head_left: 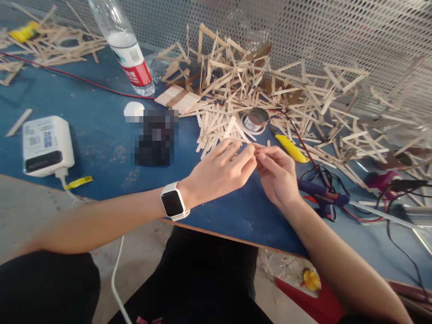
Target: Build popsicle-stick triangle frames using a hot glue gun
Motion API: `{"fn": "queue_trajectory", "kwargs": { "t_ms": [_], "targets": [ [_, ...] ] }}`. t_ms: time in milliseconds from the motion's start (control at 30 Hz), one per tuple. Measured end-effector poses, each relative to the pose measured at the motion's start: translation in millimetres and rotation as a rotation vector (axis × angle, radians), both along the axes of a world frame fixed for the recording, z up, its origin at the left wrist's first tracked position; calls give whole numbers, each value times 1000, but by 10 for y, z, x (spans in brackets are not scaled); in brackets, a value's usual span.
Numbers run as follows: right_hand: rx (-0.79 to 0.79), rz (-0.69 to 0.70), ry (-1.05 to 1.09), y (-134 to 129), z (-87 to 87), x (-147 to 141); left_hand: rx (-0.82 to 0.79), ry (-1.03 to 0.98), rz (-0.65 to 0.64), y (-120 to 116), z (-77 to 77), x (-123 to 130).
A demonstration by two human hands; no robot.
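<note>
My left hand (pixel 221 168), with a white watch (pixel 173 202) on its wrist, reaches over the blue table with fingers bent and closed. Its fingertips meet those of my right hand (pixel 278 173), whose thumb and index finger are pinched together. Two pale wooden craft sticks (pixel 240 130) form a pointed V just beyond the fingers, and their lower ends run to my fingertips. The exact grip is hidden by the left fingers. Close beyond the hands are a small open tin (pixel 255 119) and a yellow-handled cutting tool (pixel 292 147).
Loose and glued sticks (pixel 219 81) pile against a perforated metal screen (pixel 303 31). A glue gun (pixel 324 198) with tangled cables lies right. Leftward stand a water bottle (pixel 130 58), a white power bank (pixel 47 144) and a blurred dark object (pixel 155 139). The table edge (pixel 216 231) is near my lap.
</note>
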State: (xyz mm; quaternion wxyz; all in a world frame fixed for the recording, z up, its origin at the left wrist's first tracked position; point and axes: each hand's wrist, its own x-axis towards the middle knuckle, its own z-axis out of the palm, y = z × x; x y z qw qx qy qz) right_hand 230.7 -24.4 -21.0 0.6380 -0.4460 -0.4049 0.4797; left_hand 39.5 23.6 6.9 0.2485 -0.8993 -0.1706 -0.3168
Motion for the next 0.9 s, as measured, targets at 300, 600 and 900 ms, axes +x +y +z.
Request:
{"fn": "queue_trajectory", "kwargs": {
  "t_ms": [300, 600, 900],
  "targets": [
    [133, -67, -200, -64, -61, 22, -69, 33, -34, 120, -8, -148],
    [390, 227, -1208, -120, 16, 50, -60, 25, -57, 168, 4, -171],
    [367, 238, -1189, -339, 73, 3, -69, -15, -133, 138, 19, -202]
  ]
}}
